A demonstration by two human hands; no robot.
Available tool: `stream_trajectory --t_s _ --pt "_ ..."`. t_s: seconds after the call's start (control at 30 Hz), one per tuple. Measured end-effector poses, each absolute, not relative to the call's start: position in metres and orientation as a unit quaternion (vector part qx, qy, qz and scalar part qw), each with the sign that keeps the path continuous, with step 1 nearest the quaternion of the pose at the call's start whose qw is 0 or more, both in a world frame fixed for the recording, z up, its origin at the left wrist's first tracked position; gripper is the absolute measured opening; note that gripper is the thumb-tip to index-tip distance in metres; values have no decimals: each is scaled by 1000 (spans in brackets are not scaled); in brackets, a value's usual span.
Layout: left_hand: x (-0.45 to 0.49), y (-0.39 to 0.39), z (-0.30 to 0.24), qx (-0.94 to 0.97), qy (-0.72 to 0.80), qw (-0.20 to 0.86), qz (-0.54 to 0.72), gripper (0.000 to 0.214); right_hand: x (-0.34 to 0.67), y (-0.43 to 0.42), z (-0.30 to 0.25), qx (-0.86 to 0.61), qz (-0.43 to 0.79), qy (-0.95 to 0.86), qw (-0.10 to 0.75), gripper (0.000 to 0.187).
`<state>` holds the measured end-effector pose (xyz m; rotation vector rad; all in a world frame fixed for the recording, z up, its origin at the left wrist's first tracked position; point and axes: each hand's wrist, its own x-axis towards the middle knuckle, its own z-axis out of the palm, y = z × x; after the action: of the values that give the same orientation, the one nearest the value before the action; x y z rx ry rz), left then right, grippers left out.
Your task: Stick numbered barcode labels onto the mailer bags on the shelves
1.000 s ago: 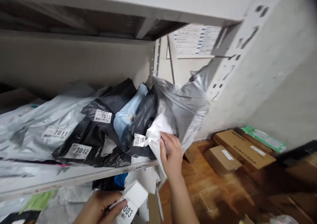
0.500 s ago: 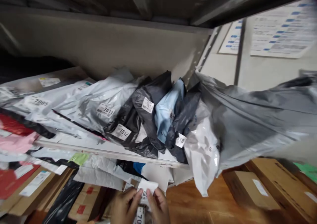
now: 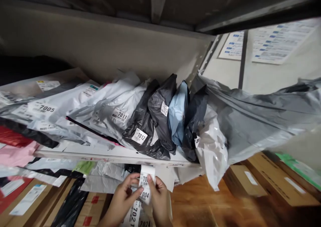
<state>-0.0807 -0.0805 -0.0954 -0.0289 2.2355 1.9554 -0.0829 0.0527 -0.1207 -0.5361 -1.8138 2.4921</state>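
Left hand [image 3: 122, 197] and right hand [image 3: 157, 195] pinch strip of numbered labels [image 3: 144, 184] below shelf [image 3: 100, 156]; shelf holds numbered mailer bags [image 3: 140, 120]; cardboard boxes [image 3: 273, 183] on floor at right.

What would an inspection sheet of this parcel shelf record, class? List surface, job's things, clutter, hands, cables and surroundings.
Surface: white shelf, packed with bagged parcels.
Job's things: strip of numbered labels, held below the shelf edge.
Clutter: parcel 7012, parcel 7011, light blue parcel, large grey bag overhanging.
Hands: left hand and right hand both pinch the strip.
Cables: nothing seen.
Surroundings: cardboard boxes on wooden floor, printed sheets on wall.
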Motion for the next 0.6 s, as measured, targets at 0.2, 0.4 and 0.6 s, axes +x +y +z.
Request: stream_trajectory --t_s 0.2,0.4,0.6 --pt "-70 -70 -99 -96 723 1 685 47 -96 53 -121 -35 788 -614 -34 38" --pt "-63 -72 -104 -56 765 -27 641 25 -84 70 -139 10 739 -673 -42 37" --pt "-52 -81 -101 -5 767 15 641 28 -54 58 -152 16 773 -634 23 56"
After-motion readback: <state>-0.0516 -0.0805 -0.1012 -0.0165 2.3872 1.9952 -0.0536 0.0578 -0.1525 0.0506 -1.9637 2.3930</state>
